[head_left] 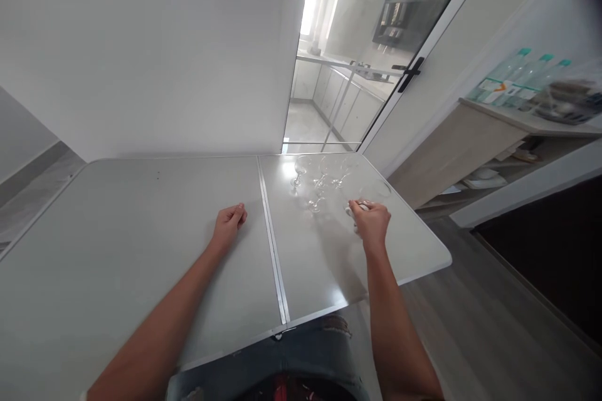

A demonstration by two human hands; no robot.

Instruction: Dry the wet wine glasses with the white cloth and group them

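Note:
Several clear stemmed glasses stand grouped on the right part of the table, among them a front stemmed glass [315, 205] and a back-left stemmed glass [296, 182]. Just right of this group, my right hand [372, 220] is closed around another clear stemmed glass [348, 209]. Its outline is faint, and my fingers hide much of it. My left hand [229, 222] rests on the table, left of the metal seam, with its fingers curled into a loose fist. Nothing shows in it.
A metal seam [270, 232] divides the pale folding table [141, 232]. A white wall [164, 50] and a glass door [338, 100] border its far edge. At right, a wooden shelf unit [461, 144] carries plastic bottles [508, 81] and a basket [569, 100].

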